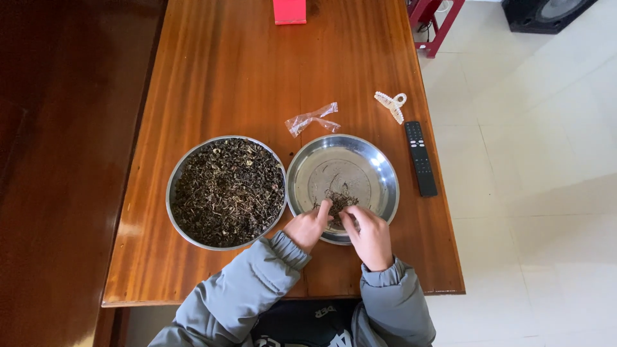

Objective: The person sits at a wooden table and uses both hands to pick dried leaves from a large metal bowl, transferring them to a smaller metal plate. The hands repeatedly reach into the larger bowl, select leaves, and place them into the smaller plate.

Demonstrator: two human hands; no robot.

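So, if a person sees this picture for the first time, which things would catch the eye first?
Probably the two round metal dishes side by side on the wooden table: the left dish is full of dark dried leaves, while the right dish is nearly bare and shiny. At its near edge, the left hand and right hand both pick at a small pile of leaves. A black remote control lies to the right.
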